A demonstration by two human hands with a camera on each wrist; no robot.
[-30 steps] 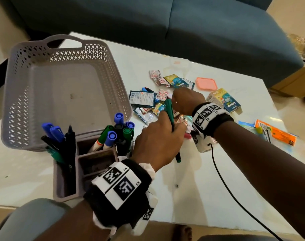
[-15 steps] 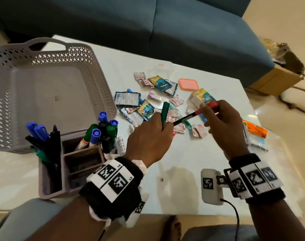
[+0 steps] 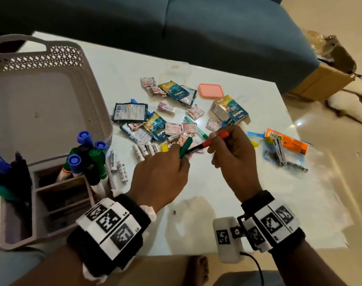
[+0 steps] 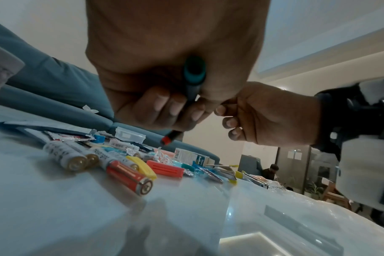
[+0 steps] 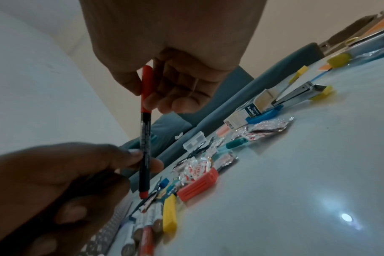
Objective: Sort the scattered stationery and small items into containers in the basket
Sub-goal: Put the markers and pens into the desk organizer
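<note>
My left hand [image 3: 181, 153] grips a green marker [image 3: 185, 145] upright in its fist; the marker's butt end [image 4: 194, 74] shows in the left wrist view. My right hand [image 3: 215, 141] pinches a black pen by its red cap [image 3: 218, 139]. The red pen [image 5: 145, 138] stretches from my right fingers to my left hand [image 5: 66, 173], whose fingertips touch its barrel. Both hands hover just above the scattered pile on the white table [image 3: 207, 193]. The grey basket [image 3: 93, 83] stands at the left, with a grey divided organizer [image 3: 62, 193] holding several markers in front of it.
Several batteries [image 3: 143, 150] lie near the organizer. Sachets, foil packets, a small medicine box [image 3: 230, 110], a pink lid [image 3: 210, 90] and red and yellow clips [image 4: 164, 168] are scattered mid-table. A bagged stapler [image 3: 281, 150] lies at the right. A blue sofa [image 3: 217, 27] stands behind.
My right hand lifted the red pen out of the pile and drew back toward me. The pen's far end has come to my left fingers, which still hold the green marker.
</note>
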